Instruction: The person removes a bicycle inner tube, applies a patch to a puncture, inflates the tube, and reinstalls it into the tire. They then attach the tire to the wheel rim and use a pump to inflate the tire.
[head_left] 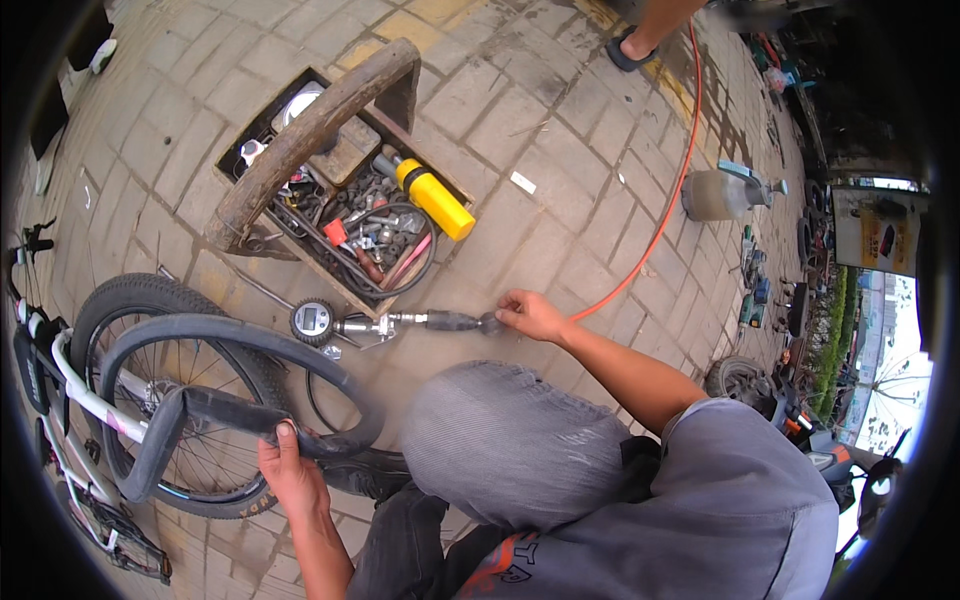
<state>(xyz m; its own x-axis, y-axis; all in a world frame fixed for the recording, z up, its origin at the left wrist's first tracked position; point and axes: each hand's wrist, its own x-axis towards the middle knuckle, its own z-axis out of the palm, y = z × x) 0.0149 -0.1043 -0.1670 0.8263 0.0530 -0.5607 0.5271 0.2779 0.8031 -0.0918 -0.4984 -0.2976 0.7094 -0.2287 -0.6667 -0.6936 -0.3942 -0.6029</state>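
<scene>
My left hand (290, 465) grips a black inner tube (230, 410) with fingers closed round a flattened section. The tube loops over the front of a white bicycle wheel and tyre (135, 295). My right hand (528, 318) has its fingers closed on a dark fitting (492, 323) at the end of the red hose (664, 230). That fitting lines up with a black sleeve and metal inflator (372, 323) carrying a round digital gauge (312, 320), lying on the paving below the toolbox. The exact grip of my right fingertips is small to make out.
A wooden toolbox (226, 180) holds loose metal parts and a yellow cylinder (440, 205). A white bicycle frame (80, 375) lies at left. A pump sprayer (715, 197) stands at right. Another person's sandaled foot (630, 50) is at the top. A scooter and assorted gear line the right side.
</scene>
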